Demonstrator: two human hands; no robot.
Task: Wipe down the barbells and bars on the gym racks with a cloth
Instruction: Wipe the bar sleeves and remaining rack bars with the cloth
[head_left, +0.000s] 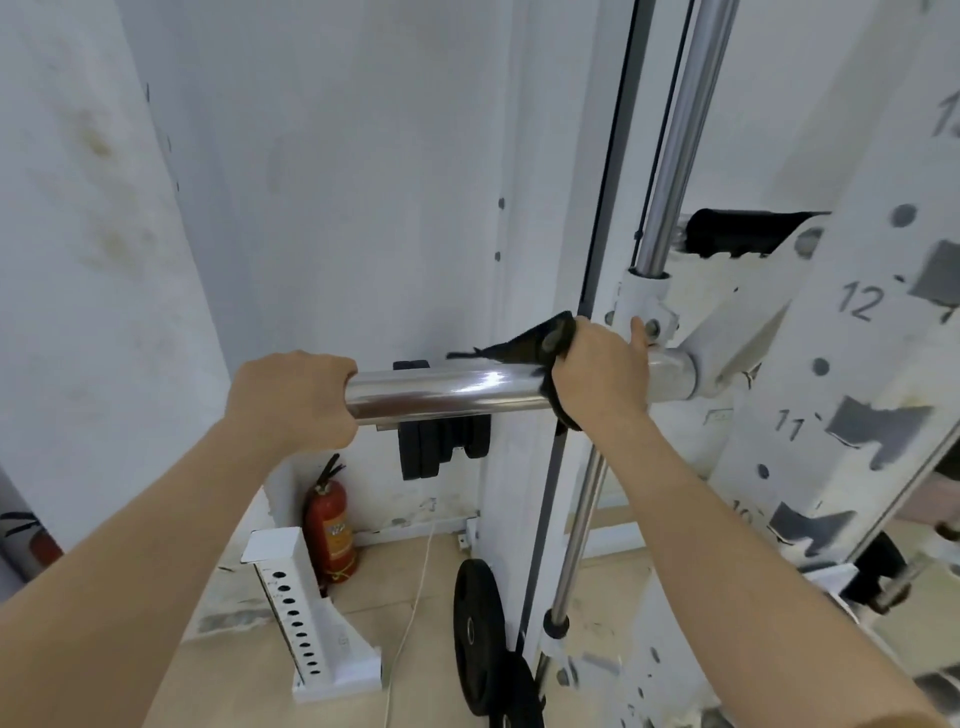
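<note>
A shiny chrome bar sleeve (447, 392) sticks out leftward from the white rack carriage (717, 332) at mid-frame. My left hand (291, 402) grips the sleeve's free left end. My right hand (597, 371) is wrapped around the sleeve close to the carriage, with a black cloth (524, 345) pressed between palm and metal. A corner of the cloth pokes out above and another below the hand.
A chrome guide rod (680, 135) runs up and down through the carriage. The white numbered upright (852, 364) stands at right. Black plates (441, 447) hang behind the sleeve, more plates (478, 629) lean on the floor, beside a red fire extinguisher (332, 530) and a white bracket (306, 613).
</note>
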